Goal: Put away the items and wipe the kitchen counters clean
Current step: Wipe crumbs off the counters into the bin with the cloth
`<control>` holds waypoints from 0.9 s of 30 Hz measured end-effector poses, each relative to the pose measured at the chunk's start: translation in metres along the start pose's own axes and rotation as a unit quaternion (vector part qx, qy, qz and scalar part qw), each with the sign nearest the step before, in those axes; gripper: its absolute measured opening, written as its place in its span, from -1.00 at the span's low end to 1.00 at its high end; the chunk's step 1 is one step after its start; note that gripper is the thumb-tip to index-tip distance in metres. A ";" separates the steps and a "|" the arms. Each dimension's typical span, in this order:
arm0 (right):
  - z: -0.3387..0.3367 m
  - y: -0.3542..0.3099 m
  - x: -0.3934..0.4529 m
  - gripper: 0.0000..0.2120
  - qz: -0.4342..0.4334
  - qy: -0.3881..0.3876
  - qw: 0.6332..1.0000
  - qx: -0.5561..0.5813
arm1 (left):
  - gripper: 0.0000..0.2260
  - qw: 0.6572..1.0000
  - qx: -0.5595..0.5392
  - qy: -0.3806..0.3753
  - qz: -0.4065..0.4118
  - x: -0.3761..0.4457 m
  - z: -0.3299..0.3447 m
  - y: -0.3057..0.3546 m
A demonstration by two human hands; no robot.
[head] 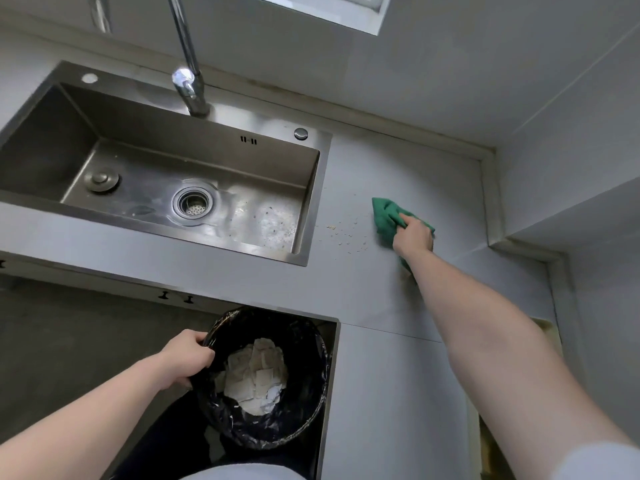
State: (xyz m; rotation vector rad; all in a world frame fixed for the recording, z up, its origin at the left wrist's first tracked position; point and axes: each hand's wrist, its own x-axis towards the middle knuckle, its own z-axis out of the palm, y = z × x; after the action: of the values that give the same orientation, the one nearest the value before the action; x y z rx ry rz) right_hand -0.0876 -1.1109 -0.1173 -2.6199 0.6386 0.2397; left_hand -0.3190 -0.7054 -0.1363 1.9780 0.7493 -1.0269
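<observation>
Right hand (414,235) gripping green cloth (385,220) on grey counter (381,299); left hand (188,358) gripping bin (311,393) rim; apparently crumbs (346,232).

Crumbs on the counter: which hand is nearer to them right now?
Right. The right hand grips the green cloth just right of the crumbs. The left hand is far off, holding the bin rim below the counter edge.

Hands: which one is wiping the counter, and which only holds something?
The right hand grips the green cloth on the counter beside the crumbs; the left hand holds the bin rim.
</observation>
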 end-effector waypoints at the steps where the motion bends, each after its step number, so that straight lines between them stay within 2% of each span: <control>1: 0.006 -0.001 0.003 -0.59 -0.002 -0.020 1.000 -0.007 | -0.79 1.000 -0.004 -0.001 -0.002 0.000 0.001 0.000; 3: 0.017 -0.003 0.007 -0.55 0.004 -0.052 0.998 -0.028 | -0.79 1.000 -0.005 0.000 -0.003 0.000 0.002 0.000; 6: 0.028 -0.007 0.002 -0.40 -0.001 -0.092 0.994 -0.066 | -0.79 1.000 -0.007 0.001 -0.003 0.000 0.002 0.000; 12: 0.044 0.000 -0.051 -0.32 -0.115 -0.097 0.985 -0.087 | -0.78 1.000 -0.012 -0.002 -0.003 0.000 0.002 -0.004; 22: 0.068 -0.016 -0.171 -0.34 -0.188 -0.156 0.967 -0.070 | -0.80 1.000 0.003 -0.010 0.008 -0.002 0.003 -0.001; 27: 0.086 -0.021 -0.251 -0.43 -0.243 -0.207 0.947 -0.042 | -0.82 1.000 0.020 -0.007 0.018 -0.006 -0.002 0.000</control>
State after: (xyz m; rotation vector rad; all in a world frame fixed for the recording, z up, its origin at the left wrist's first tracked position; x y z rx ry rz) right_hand -0.3041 -0.9558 -0.1200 -2.5871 -0.1645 0.6460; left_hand -0.3214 -0.7045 -0.1302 2.0089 0.6874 -1.0400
